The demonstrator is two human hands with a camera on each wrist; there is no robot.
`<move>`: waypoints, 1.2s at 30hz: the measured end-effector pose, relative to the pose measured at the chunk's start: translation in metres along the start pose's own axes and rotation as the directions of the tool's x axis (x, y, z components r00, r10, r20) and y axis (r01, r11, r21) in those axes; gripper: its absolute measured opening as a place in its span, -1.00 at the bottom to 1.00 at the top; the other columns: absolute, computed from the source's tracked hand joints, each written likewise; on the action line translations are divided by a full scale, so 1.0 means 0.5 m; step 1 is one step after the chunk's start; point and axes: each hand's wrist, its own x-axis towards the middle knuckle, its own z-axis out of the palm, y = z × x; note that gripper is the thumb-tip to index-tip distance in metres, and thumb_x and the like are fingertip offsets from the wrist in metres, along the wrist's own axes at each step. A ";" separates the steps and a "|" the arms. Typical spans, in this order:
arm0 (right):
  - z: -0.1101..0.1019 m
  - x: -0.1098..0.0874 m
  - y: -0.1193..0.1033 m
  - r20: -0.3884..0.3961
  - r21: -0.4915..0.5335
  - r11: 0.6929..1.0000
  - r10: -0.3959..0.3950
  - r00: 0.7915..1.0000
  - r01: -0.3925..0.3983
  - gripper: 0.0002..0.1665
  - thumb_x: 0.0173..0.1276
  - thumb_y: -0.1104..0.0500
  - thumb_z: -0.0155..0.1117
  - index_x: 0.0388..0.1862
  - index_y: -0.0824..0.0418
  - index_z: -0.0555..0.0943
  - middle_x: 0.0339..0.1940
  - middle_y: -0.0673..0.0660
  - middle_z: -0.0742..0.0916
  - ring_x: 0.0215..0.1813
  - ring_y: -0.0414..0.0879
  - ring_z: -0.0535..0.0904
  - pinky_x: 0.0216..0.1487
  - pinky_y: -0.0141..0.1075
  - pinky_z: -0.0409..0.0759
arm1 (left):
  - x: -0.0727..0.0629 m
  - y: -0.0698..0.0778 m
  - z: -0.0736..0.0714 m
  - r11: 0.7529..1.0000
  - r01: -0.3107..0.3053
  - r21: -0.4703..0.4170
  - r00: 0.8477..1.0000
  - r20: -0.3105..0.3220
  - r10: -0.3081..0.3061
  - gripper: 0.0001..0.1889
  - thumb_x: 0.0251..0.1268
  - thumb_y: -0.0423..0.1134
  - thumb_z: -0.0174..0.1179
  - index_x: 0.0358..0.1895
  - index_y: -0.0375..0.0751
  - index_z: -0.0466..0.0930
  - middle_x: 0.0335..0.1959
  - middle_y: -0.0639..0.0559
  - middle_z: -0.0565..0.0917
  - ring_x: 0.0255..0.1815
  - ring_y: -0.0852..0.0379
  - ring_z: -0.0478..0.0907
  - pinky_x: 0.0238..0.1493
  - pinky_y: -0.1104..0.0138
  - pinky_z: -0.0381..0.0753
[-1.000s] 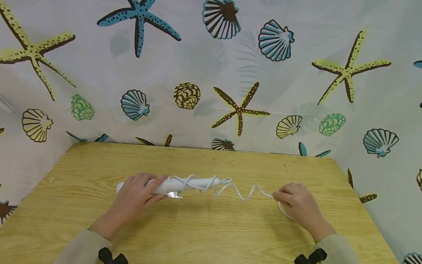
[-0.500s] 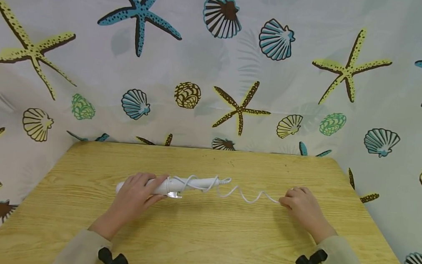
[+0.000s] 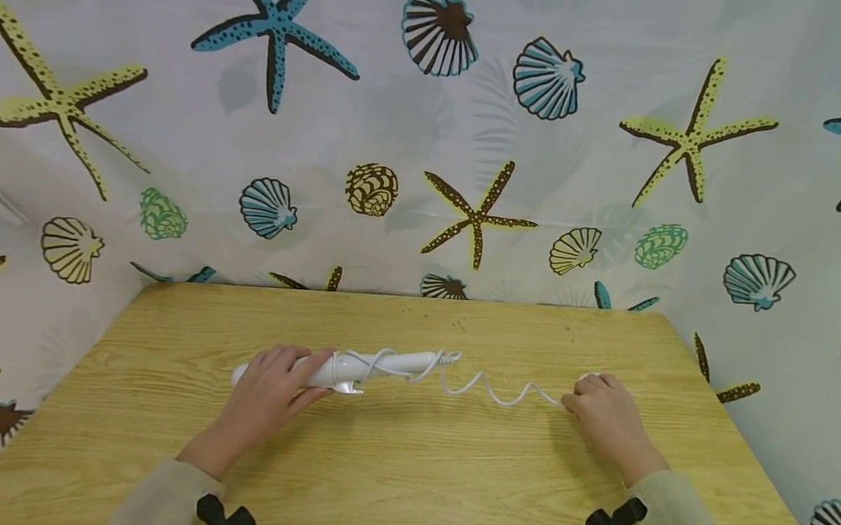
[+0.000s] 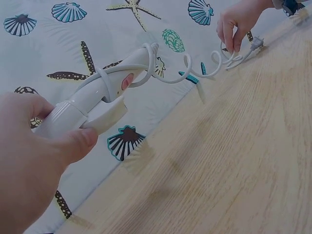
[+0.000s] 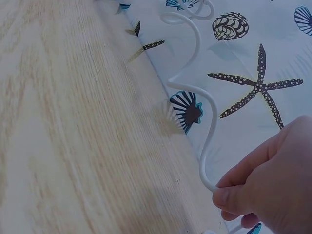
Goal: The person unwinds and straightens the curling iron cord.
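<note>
A white curling iron is held level just above the table by my left hand, whose fingers and thumb wrap round one end. Its clamp lever shows near the thumb in the left wrist view. The white cord loops round the other end, then runs in loose waves to the right. My right hand pinches the cord between thumb and fingers, well apart from the iron. Beyond those fingers, the plug shows at the cord's end in the left wrist view.
Both hands work over a wooden table. A white curtain printed with starfish and shells hangs behind the far edge and along both sides.
My right hand has shifted a little to the right along with the pinched cord, and the waves between the hands have stretched. The left hand and the curling iron have stayed in place.
</note>
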 end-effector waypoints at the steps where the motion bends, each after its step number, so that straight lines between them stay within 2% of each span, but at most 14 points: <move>1: 0.001 0.000 0.000 0.008 -0.004 1.000 0.004 1.000 -0.004 -0.83 -0.02 0.34 0.46 -0.56 0.08 0.69 -0.57 0.04 0.61 -0.38 -0.04 0.54 -0.12 -0.13 0.48 | 0.001 0.001 0.000 1.000 0.003 -0.001 1.000 0.001 -0.003 -0.43 0.09 0.00 0.29 0.19 -0.12 0.48 -0.21 -0.17 0.55 -0.24 -0.13 0.51 -0.23 -0.03 0.49; 8: 0.009 -0.007 0.003 0.129 -0.043 0.998 0.049 0.990 -0.044 -0.83 -0.01 0.35 0.44 -0.59 0.07 0.70 -0.51 0.03 0.65 -0.30 -0.04 0.56 0.00 -0.06 0.43 | 0.004 0.005 0.000 1.000 0.008 -0.005 1.000 0.000 -0.008 -0.39 0.00 -0.07 0.36 0.19 -0.13 0.47 -0.21 -0.17 0.55 -0.24 -0.13 0.51 -0.23 -0.02 0.50; 16: 0.019 -0.012 0.010 0.155 -0.067 0.996 0.074 0.985 -0.064 -0.84 -0.01 0.32 0.44 -0.61 0.07 0.67 -0.49 0.06 0.65 -0.30 0.00 0.56 0.00 -0.02 0.40 | 0.005 0.005 0.003 1.000 0.006 -0.006 1.000 -0.007 -0.006 -0.39 0.02 -0.05 0.34 0.20 -0.13 0.47 -0.21 -0.18 0.55 -0.25 -0.14 0.51 -0.26 -0.03 0.50; 20: 0.018 -0.012 0.009 0.143 -0.086 0.996 0.046 0.989 -0.034 -0.84 -0.02 0.29 0.45 -0.59 0.05 0.66 -0.53 0.05 0.63 -0.38 -0.03 0.56 -0.07 -0.05 0.39 | 0.004 0.005 0.005 1.000 0.011 -0.003 1.000 -0.001 -0.011 -0.38 0.02 -0.03 0.34 0.20 -0.12 0.47 -0.21 -0.18 0.55 -0.24 -0.14 0.51 -0.27 -0.02 0.50; 24: 0.020 -0.013 0.003 0.096 -0.014 1.000 0.022 0.995 -0.021 -0.84 -0.02 0.27 0.46 -0.58 0.06 0.63 -0.59 0.01 0.58 -0.47 -0.06 0.48 -0.31 -0.16 0.37 | 0.005 0.005 0.006 1.000 0.024 -0.002 1.000 0.005 -0.024 -0.39 0.03 -0.03 0.33 0.21 -0.11 0.46 -0.21 -0.17 0.55 -0.23 -0.13 0.51 -0.27 0.00 0.50; 29: 0.026 -0.016 -0.002 0.100 0.113 0.991 0.053 0.994 -0.065 -0.85 0.05 0.23 0.46 -0.54 0.09 0.61 -0.60 -0.03 0.50 -0.53 -0.11 0.43 -0.58 -0.29 0.34 | 0.007 0.006 0.005 0.999 0.032 -0.003 0.999 0.013 -0.032 -0.37 0.00 -0.05 0.34 0.22 -0.10 0.45 -0.20 -0.16 0.55 -0.21 -0.11 0.50 -0.25 0.00 0.48; 36: 0.028 -0.015 -0.005 0.083 0.164 0.982 0.082 0.993 -0.094 -0.89 0.07 0.23 0.45 -0.46 0.10 0.64 -0.56 -0.04 0.52 -0.50 -0.14 0.45 -0.55 -0.29 0.44 | 0.006 0.007 0.006 0.999 0.031 -0.009 0.999 0.025 -0.031 -0.39 0.04 -0.06 0.33 0.22 -0.11 0.45 -0.18 -0.16 0.54 -0.19 -0.13 0.50 -0.23 -0.03 0.48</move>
